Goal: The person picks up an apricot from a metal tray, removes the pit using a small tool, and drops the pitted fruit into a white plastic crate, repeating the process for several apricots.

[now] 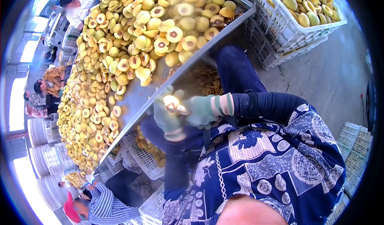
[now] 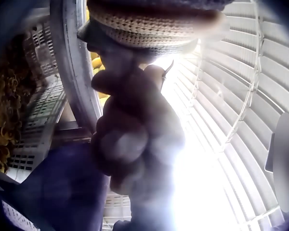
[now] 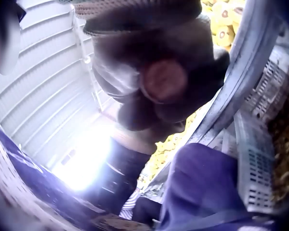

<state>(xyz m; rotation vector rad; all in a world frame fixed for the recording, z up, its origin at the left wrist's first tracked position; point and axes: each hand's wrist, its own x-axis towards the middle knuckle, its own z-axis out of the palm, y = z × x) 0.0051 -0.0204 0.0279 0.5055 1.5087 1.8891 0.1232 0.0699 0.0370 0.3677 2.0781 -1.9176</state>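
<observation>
Both hands wear pale green knit gloves and meet in front of the lap, beside the metal table edge. In the head view the left hand [image 1: 166, 117] grips a bright, overexposed piece of yellow peach [image 1: 172, 101], its cut side showing. Close against it, the right hand [image 1: 202, 111] has its fingers curled at the peach. A small tool lies in the right hand's grip; a round reddish-brown end [image 3: 164, 81] shows in the right wrist view, but I cannot tell its kind. In the left wrist view the left hand [image 2: 130, 125] is dark against glare.
A metal-edged table [image 1: 192, 65] carries a large heap of halved yellow peaches [image 1: 120, 37]. Stacked white crates [image 1: 280, 29] of peaches stand at upper right. Below the table edge sits another crate [image 1: 140, 153]. Several people work along the far side; one in stripes [image 1: 108, 205] sits nearby.
</observation>
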